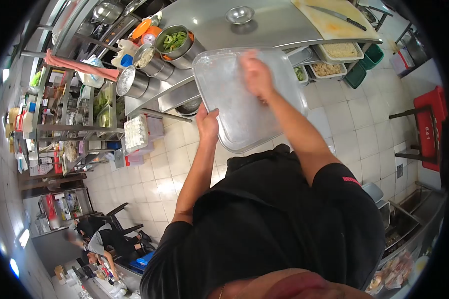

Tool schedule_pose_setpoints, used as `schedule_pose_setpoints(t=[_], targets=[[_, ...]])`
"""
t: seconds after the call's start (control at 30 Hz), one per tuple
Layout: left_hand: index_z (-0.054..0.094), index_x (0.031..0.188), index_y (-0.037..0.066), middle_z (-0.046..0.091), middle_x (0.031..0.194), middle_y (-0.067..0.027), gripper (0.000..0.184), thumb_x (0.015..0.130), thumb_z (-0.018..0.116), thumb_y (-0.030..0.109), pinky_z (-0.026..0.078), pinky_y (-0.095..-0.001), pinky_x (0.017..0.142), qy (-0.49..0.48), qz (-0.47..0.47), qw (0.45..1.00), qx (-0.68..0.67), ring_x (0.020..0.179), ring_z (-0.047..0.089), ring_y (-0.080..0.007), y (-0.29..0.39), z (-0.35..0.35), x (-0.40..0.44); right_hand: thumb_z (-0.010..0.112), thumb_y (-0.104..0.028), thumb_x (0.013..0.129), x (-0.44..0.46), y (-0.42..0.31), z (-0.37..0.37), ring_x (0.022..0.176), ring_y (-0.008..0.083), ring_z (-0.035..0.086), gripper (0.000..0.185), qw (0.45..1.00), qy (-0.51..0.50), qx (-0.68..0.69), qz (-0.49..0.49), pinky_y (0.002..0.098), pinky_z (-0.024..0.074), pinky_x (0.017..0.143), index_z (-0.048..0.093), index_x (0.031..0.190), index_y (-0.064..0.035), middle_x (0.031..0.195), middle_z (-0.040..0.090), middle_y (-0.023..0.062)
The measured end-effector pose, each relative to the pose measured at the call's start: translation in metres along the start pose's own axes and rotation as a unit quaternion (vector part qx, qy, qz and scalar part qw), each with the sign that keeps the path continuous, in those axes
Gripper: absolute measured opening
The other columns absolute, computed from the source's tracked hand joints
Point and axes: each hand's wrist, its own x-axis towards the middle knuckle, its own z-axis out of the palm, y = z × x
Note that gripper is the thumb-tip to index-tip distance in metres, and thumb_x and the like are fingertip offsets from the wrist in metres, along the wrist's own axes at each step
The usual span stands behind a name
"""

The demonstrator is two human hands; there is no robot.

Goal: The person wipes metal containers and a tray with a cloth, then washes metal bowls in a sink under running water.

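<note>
My left hand (207, 122) is closed on the left edge of a large translucent plastic lid or shallow tray (257, 119), its thumb on top of the rim. The sheet is tilted in front of my body, with its far edge by the steel counter. Over its upper middle is my right hand (257, 74), smeared by motion. Whether that hand touches the surface or holds anything cannot be made out.
A steel counter (204, 25) bears a metal bowl (239, 15), a cutting board (329, 22) with a knife (336, 17), and a pot of green vegetables (174, 42). Food tubs (329, 69) sit beneath. A red container (429, 127) stands right; people (110, 239) work lower left.
</note>
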Motion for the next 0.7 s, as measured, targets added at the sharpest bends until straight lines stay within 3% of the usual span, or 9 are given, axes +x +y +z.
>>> schedule_pose_setpoints(t=[0.07, 0.1, 0.17, 0.27, 0.33, 0.4, 0.43, 0.53, 0.7], targets=[[0.047, 0.137, -0.003, 0.061, 0.126, -0.0121, 0.053, 0.085, 0.045, -0.007, 0.040, -0.0309, 0.100, 0.002, 0.004, 1.000, 0.026, 0.114, 0.057, -0.0202, 0.005, 0.003, -0.009, 0.052, -0.007, 0.096, -0.002, 0.039, -0.061, 0.043, 0.0074, 0.043, 0.011, 0.958, 0.095, 0.122, 0.240, 0.0271, 0.0285, 0.033, 0.059, 0.087, -0.0069, 0.063, 0.052, -0.0019], [0.047, 0.138, -0.003, 0.061, 0.125, -0.0108, 0.052, 0.086, 0.045, -0.007, 0.039, -0.0308, 0.101, -0.023, 0.022, 0.998, 0.049, 0.115, 0.056, -0.0186, 0.006, 0.000, -0.010, 0.051, -0.006, 0.097, -0.001, 0.067, -0.082, 0.044, 0.0076, 0.043, 0.015, 0.966, 0.212, -0.015, 0.149, 0.0290, 0.0281, 0.033, 0.057, 0.083, -0.0069, 0.064, 0.051, -0.0016], [0.047, 0.137, -0.003, 0.060, 0.125, -0.0101, 0.051, 0.087, 0.045, -0.007, 0.039, -0.0302, 0.101, -0.050, 0.035, 0.995, 0.073, 0.115, 0.056, -0.0178, 0.023, 0.004, -0.007, 0.051, -0.007, 0.098, 0.006, 0.057, -0.089, 0.050, 0.0105, 0.046, 0.019, 0.965, 0.242, -0.016, 0.098, 0.0309, 0.0326, 0.037, 0.057, 0.080, -0.0055, 0.069, 0.053, 0.0005], [0.048, 0.136, -0.003, 0.060, 0.125, -0.0087, 0.049, 0.087, 0.047, -0.007, 0.038, -0.0294, 0.102, -0.053, 0.039, 0.994, 0.084, 0.115, 0.055, -0.0171, 0.013, 0.002, -0.005, 0.054, -0.007, 0.093, -0.019, -0.018, -0.047, 0.066, 0.0160, 0.058, 0.007, 0.901, -0.092, 0.414, 0.091, 0.0322, 0.0469, 0.053, 0.058, 0.095, -0.0028, 0.084, 0.061, 0.0062], [0.049, 0.136, -0.003, 0.060, 0.125, -0.0084, 0.049, 0.087, 0.047, -0.007, 0.037, -0.0293, 0.102, -0.068, 0.046, 0.993, 0.088, 0.115, 0.054, -0.0167, 0.004, 0.006, 0.002, 0.055, -0.009, 0.089, -0.038, -0.056, 0.011, 0.081, 0.0201, 0.061, 0.024, 0.944, -0.177, 0.242, -0.138, 0.0354, 0.0515, 0.070, 0.058, 0.113, -0.0027, 0.101, 0.064, 0.0101], [0.049, 0.137, -0.002, 0.060, 0.127, -0.0082, 0.050, 0.087, 0.049, -0.007, 0.038, -0.0299, 0.102, -0.069, 0.069, 0.989, 0.108, 0.115, 0.055, -0.0169, 0.007, 0.015, 0.003, 0.056, -0.015, 0.090, -0.053, -0.123, 0.045, 0.100, 0.0271, 0.061, 0.030, 0.950, -0.077, -0.151, -0.264, 0.0404, 0.0486, 0.087, 0.058, 0.117, -0.0029, 0.117, 0.063, 0.0130], [0.048, 0.138, -0.002, 0.060, 0.126, -0.0084, 0.051, 0.087, 0.049, -0.007, 0.038, -0.0291, 0.102, -0.078, 0.059, 0.991, 0.096, 0.115, 0.054, -0.0167, 0.014, 0.017, 0.002, 0.057, -0.018, 0.090, -0.053, -0.133, 0.052, 0.109, 0.0302, 0.059, 0.032, 0.929, -0.069, -0.200, -0.304, 0.0435, 0.0456, 0.094, 0.059, 0.119, -0.0035, 0.122, 0.061, 0.0142], [0.048, 0.138, -0.002, 0.060, 0.126, -0.0093, 0.052, 0.086, 0.048, -0.006, 0.038, -0.0271, 0.101, -0.056, 0.065, 0.992, 0.096, 0.114, 0.054, -0.0158, 0.029, 0.026, -0.004, 0.056, -0.016, 0.089, -0.018, -0.122, 0.061, 0.121, 0.0331, 0.053, 0.032, 0.970, -0.085, -0.093, -0.206, 0.0452, 0.0366, 0.104, 0.061, 0.119, -0.0049, 0.125, 0.061, 0.0151], [0.047, 0.139, -0.003, 0.060, 0.127, -0.0092, 0.053, 0.086, 0.048, -0.007, 0.038, -0.0268, 0.101, -0.042, 0.063, 0.992, 0.096, 0.114, 0.055, -0.0161, 0.039, 0.025, -0.004, 0.052, -0.016, 0.093, 0.034, -0.135, 0.053, 0.122, 0.0289, 0.052, 0.028, 0.925, -0.030, -0.285, -0.248, 0.0447, 0.0378, 0.103, 0.066, 0.117, -0.0140, 0.125, 0.061, 0.0078]])
